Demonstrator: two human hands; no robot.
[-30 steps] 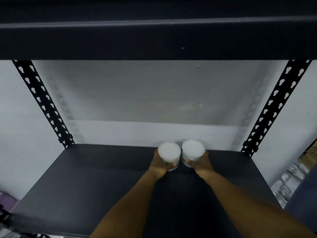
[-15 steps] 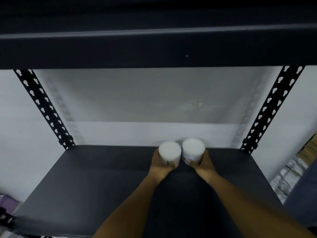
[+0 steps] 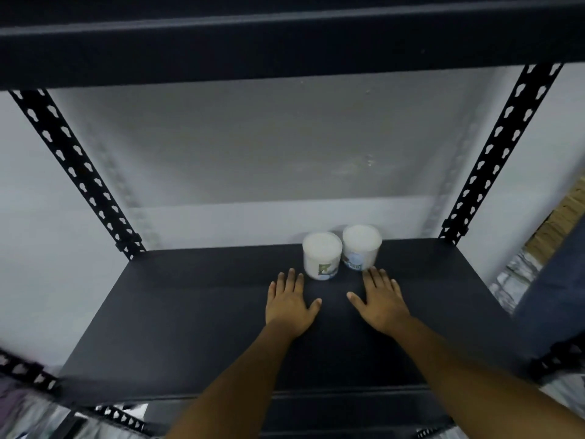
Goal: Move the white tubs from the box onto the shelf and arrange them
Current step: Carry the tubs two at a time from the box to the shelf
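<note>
**At the back of the shelf: two tubs set, both hands off**

On the dark shelf point(image 3: 196, 312), toward its rear edge and right of centre, your two white tubs stand upright side by side. Left tub point(image 3: 322, 255) and right tub point(image 3: 361, 247) are touching or very nearly so; the gap is too slim to call. The right one sits slightly farther back, at about 1 o'clock from its neighbour. Each carries a small blue-and-white label low on its front; print unreadable.

Your left hand point(image 3: 289, 301) lies flat, palm down, fingers straight and together, thumb out toward 3 o'clock. Grip released, holding nothing. Its fingertips stop just short of the left tub, at roughly 7 o'clock from it.

Your right hand point(image 3: 381, 299) mirrors it: flat, fingers extended, thumb out toward 9 o'clock, grip released. Fingertips are just beside the base of the right tub, at 6 o'clock from it; contact not clear.

Behind the tubs is a pale grey wall point(image 3: 253, 160). Black perforated uprights point(image 3: 72, 166) rise at both rear corners. An upper shelf point(image 3: 285, 42) spans the top. Blurred clutter at the lower left and right edges.
</note>
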